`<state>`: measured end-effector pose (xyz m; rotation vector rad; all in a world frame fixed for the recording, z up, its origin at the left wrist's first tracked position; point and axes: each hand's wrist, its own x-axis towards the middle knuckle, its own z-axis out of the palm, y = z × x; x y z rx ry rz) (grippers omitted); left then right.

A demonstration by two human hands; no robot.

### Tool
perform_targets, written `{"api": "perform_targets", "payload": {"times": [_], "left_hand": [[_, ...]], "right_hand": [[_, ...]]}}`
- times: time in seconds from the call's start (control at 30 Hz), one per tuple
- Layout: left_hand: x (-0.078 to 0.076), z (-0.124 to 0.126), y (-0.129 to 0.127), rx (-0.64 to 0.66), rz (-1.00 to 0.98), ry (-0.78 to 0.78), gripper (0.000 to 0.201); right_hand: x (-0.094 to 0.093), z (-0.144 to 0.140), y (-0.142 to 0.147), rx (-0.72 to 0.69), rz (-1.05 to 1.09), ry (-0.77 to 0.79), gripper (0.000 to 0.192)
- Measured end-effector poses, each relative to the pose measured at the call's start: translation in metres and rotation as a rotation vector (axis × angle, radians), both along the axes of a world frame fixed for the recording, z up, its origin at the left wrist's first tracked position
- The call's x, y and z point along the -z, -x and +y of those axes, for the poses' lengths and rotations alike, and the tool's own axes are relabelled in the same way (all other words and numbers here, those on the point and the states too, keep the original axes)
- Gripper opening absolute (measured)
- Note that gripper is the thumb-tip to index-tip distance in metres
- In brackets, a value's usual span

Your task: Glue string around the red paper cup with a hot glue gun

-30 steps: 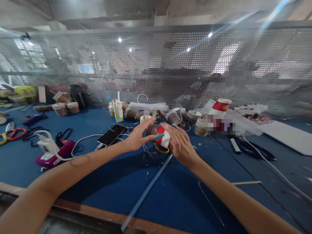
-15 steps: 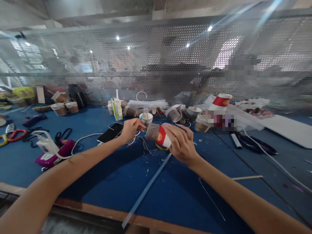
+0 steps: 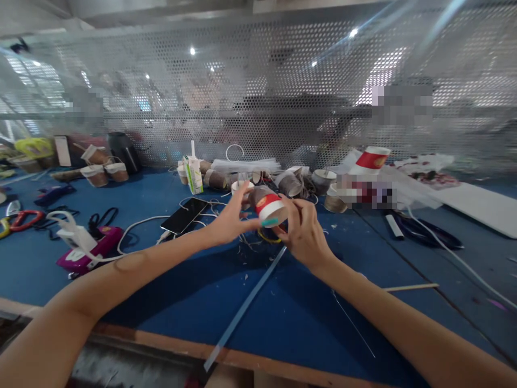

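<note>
A paper cup (image 3: 270,206) with a red band is held tilted above the table, its white base end turned toward me. Grey-brown cord is wound round its far part. My right hand (image 3: 302,226) grips the cup from the right, fingers bent round its side. From the left, my left hand (image 3: 232,218) closes on it, with the fingers at the wound part and the thumb reaching to the base. By that thumb tip shows a small teal piece (image 3: 270,221); I cannot tell what it is. A yellow ring (image 3: 269,237) lies partly hidden below the cup.
A phone (image 3: 184,215) with a white cable lies left of my hands, near a purple power strip (image 3: 89,250). Behind stand a drink carton (image 3: 194,175) and several cord-wrapped cups. A pale strip (image 3: 246,307) crosses the table's front edge; a thin stick (image 3: 412,288) lies right.
The cup has turned so that its base faces me more. My left hand has moved from the cord end onto the cup, and the teal piece has shifted right and down.
</note>
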<state>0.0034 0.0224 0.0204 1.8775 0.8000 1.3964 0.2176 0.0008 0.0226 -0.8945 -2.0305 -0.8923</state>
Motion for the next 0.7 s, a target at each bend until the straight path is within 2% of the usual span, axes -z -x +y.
{"api": "perform_targets", "payload": {"times": [0.07,0.13,0.23,0.3,0.37,0.47,0.57,0.7], "left_hand": [[0.011,-0.004,-0.008,0.024,0.044,-0.022,0.116],[0.022,0.0,-0.009,-0.022,0.017,-0.065,0.107],[0.03,0.016,-0.001,-0.16,-0.17,-0.133,0.089],[0.032,0.025,0.005,-0.269,-0.349,-0.151,0.086],[0.034,0.029,0.007,-0.332,-0.463,-0.132,0.081],[0.037,0.026,0.005,-0.286,-0.42,-0.119,0.079],[0.041,0.025,0.002,-0.265,-0.335,-0.128,0.08],[0.045,0.031,0.003,-0.286,-0.328,-0.116,0.079]], "right_hand": [[-0.001,-0.006,0.005,-0.108,-0.005,0.053,0.073],[-0.003,-0.012,0.009,-0.207,-0.043,0.118,0.076],[-0.005,-0.013,0.012,-0.307,-0.063,0.197,0.076],[-0.004,-0.007,0.008,-0.222,0.02,0.235,0.064],[-0.002,0.0,0.003,-0.012,0.065,0.318,0.047],[-0.001,0.007,-0.002,0.253,-0.046,0.487,0.035],[-0.006,0.009,0.001,0.374,-0.14,0.631,0.034],[-0.016,0.01,0.012,0.444,-0.18,0.742,0.026]]}}
